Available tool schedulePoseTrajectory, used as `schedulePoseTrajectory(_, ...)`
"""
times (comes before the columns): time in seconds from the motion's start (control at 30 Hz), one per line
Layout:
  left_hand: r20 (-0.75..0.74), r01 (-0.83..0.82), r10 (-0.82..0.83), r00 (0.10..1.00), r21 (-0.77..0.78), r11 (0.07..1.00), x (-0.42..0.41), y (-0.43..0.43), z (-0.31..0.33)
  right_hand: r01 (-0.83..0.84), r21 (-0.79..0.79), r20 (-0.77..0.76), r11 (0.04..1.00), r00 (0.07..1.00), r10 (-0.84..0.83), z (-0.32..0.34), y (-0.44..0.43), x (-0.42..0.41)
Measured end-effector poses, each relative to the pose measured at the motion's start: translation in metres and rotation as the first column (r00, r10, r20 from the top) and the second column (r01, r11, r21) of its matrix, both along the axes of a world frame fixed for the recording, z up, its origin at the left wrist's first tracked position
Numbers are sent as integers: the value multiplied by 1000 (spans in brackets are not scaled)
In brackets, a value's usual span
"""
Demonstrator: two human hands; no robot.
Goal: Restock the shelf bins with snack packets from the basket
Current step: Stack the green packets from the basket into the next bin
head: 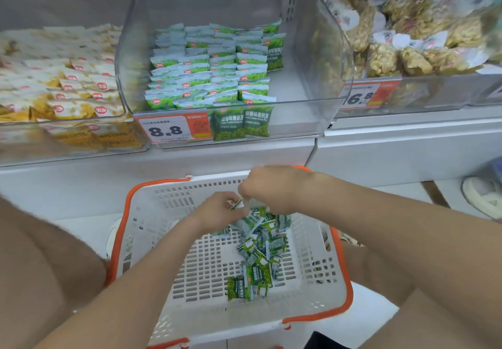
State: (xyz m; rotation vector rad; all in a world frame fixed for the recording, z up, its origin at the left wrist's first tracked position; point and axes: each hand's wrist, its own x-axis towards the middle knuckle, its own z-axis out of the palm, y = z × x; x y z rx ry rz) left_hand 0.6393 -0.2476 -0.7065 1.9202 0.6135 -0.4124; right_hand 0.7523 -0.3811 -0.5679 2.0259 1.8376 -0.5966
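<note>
Far up and to the left of the left hand (217,210), the left bin (16,124) holds yellow and white packs; the left hand itself is down inside the basket (127,212), its fingers closed round a few of the small green packets (258,242), one blurred edge showing above the thumb. The rest of the loose packets lie just beyond and to the right of that hand, spilling back along the basket floor toward the wrist and forearm. Straight up from both hands stands the middle bin (312,104), where the same green packets stand in rows on the left side, with bare floor on the right side; a price tag (173,128) is on its front.

These packets look light, thin and crinkly, with slick film that probably slides when stacked; a bunch is likely to fan out or slip, so a firm pinch across the flat faces, or along the sealed top edges squared together, seems the safest hold; squeezing hard could crush the contents.

The right hand (269,188) is just beside the left hand, knuckles up, fingers curled under toward the same bunch; its fingertips are hidden, so I cannot tell whether it grips anything. Far up and to its right, the right bin (434,90) carries bags of pale puffed snacks; a shoe (483,196) shows out to the right.
</note>
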Motion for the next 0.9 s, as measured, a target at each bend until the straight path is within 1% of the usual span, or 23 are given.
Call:
schedulePoseTrajectory(0.1, 43, -83, 89, 995, -120, 989, 7, -1, 53, 116, 67, -76, 991, 991, -111, 14, -1, 2)
schedulePoseTrajectory(0.2, 62, -203, 217, 974, -178, 963, 7, -1, 91, 206, 228, -135, 952, 975, -179, 26, -5, -2)
schedulePoseTrajectory(0.33, 34, -310, 346, 938, -371, 875, 1, -5, 128, 209, 420, -203, 883, 970, -133, 38, -8, -6)
schedulePoseTrajectory(0.37, 31, -321, 362, 932, -396, 860, -1, -6, 137, 232, 451, -234, 862, 963, -137, 42, -8, -5)
schedulePoseTrajectory(0.4, 38, -328, 373, 927, -399, 856, -2, -6, 146, 265, 471, -258, 842, 953, -156, 46, -9, -4)
schedulePoseTrajectory(0.47, 68, -323, 366, 928, -341, 883, -4, -5, 163, 311, 505, -273, 805, 942, -193, 57, -11, 1)
schedulePoseTrajectory(0.5, 102, -301, 344, 933, -298, 906, -6, -4, 170, 325, 515, -271, 793, 939, -209, 63, -11, 4)
schedulePoseTrajectory(0.57, 221, -222, 274, 936, -236, 946, -7, -2, 178, 367, 536, -294, 760, 925, -240, 74, -12, 11)
schedulePoseTrajectory(0.63, 343, -183, 260, 902, -241, 953, -6, -3, 180, 476, 556, -395, 681, 873, -288, 81, -11, 19)
schedulePoseTrajectory(0.7, 409, -195, 324, 853, -326, 925, -5, -4, 178, 635, 538, -566, 554, 759, -321, 86, -11, 27)
schedulePoseTrajectory(0.77, 438, -205, 380, 815, -394, 896, -3, -5, 179, 741, 492, -682, 456, 654, -327, 90, -11, 30)
schedulePoseTrajectory(0.83, 458, -216, 403, 792, -408, 887, 0, -5, 181, 788, 459, -736, 410, 596, -322, 90, -10, 31)
schedulePoseTrajectory(0.9, 476, -234, 419, 773, -400, 886, 2, -7, 185, 808, 449, -766, 383, 568, -300, 92, -10, 29)
